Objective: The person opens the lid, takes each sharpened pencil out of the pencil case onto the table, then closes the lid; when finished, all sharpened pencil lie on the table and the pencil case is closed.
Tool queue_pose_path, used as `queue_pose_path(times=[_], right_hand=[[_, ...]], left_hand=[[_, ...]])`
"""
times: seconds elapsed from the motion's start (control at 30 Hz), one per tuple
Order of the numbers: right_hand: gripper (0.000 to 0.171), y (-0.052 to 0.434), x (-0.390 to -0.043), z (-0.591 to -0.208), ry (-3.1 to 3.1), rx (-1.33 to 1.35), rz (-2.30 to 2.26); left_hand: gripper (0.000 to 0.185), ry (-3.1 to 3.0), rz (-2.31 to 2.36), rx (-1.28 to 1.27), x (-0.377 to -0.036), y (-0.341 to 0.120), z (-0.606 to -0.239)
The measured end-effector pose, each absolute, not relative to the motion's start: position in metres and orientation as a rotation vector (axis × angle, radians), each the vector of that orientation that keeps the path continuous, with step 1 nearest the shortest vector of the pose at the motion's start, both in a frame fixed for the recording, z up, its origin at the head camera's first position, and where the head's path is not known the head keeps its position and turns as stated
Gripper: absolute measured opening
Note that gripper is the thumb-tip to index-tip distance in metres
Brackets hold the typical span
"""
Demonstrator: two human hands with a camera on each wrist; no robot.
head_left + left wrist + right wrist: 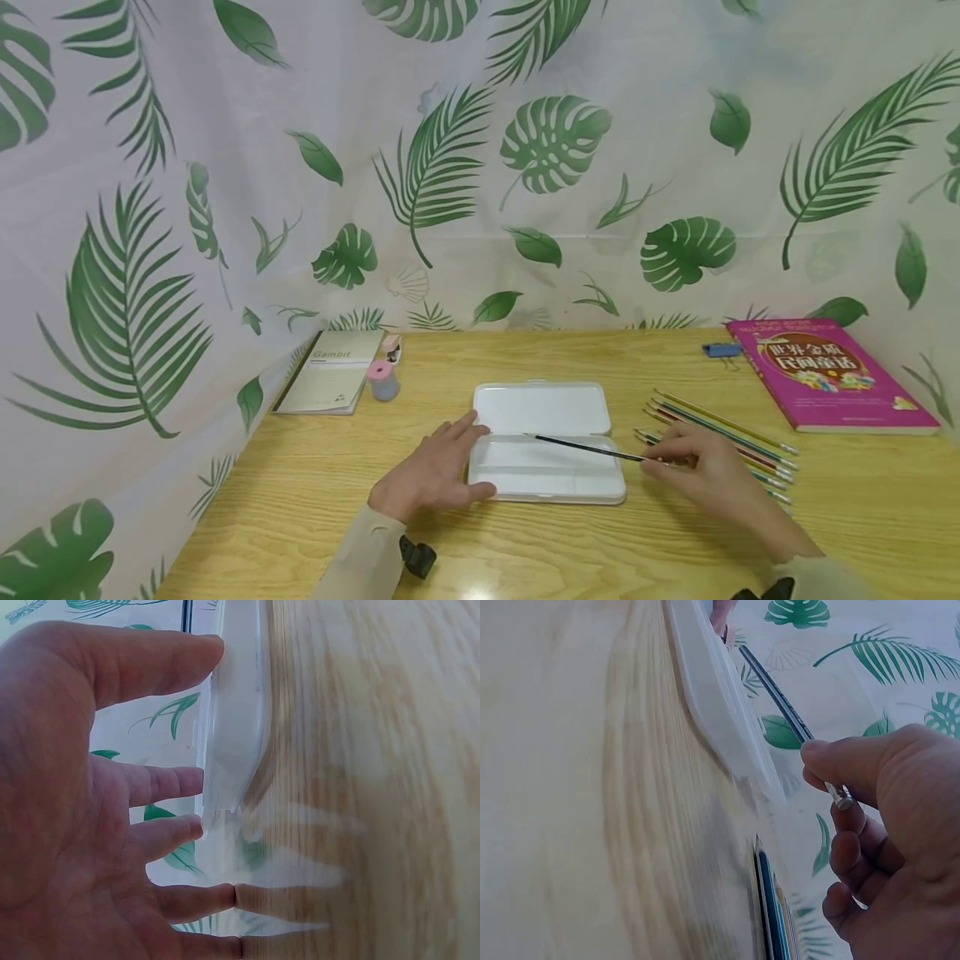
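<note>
A white pencil case [525, 482] lies unfolded on the table, its lid [540, 408] tipped back on the far side. Along its left edge rests my left hand [438, 473], fingers spread; in the left wrist view the thumb [169, 664] touches the case's side. My right hand [708, 475] pinches a dark pencil [585, 447] near its end, between thumb and fingers. The pencil slants over the case's lower tray, its point toward the left. In the right wrist view its silvery end [841, 798] pokes out past the thumb.
Several pencils [720, 425] lie in a loose row beside and under my right hand. At the back right are a pink book [832, 375] and a blue binder clip [722, 350]. A notebook [330, 375] and a pink-topped container [383, 381] stand at the back left.
</note>
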State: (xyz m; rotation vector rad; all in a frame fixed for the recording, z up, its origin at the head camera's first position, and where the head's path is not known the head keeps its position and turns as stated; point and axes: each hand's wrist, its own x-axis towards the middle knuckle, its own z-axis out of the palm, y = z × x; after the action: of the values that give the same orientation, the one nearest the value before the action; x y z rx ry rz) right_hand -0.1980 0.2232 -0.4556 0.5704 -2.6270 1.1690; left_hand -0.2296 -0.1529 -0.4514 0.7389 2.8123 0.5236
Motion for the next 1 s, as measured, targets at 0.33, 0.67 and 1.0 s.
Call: queue_pose_path(times=[0.33, 0.67, 1.0], right_hand=[[0.004, 0.273, -0.177, -0.461, -2.677, 0.381, 1.102], [0.005, 0.315, -0.157, -0.47, -2.659, 0.28, 1.018], [0.012, 0.328, -0.148, -0.474, -2.797, 0.119, 0.973]], left_hand=[[0.079, 2.813, 0.531, 0.718, -0.229, -0.152, -0.451], [0.08, 2.814, 0.537, 0.7, -0.229, -0.152, -0.452], [0.08, 2.804, 0.54, 0.706, -0.23, -0.151, -0.452]])
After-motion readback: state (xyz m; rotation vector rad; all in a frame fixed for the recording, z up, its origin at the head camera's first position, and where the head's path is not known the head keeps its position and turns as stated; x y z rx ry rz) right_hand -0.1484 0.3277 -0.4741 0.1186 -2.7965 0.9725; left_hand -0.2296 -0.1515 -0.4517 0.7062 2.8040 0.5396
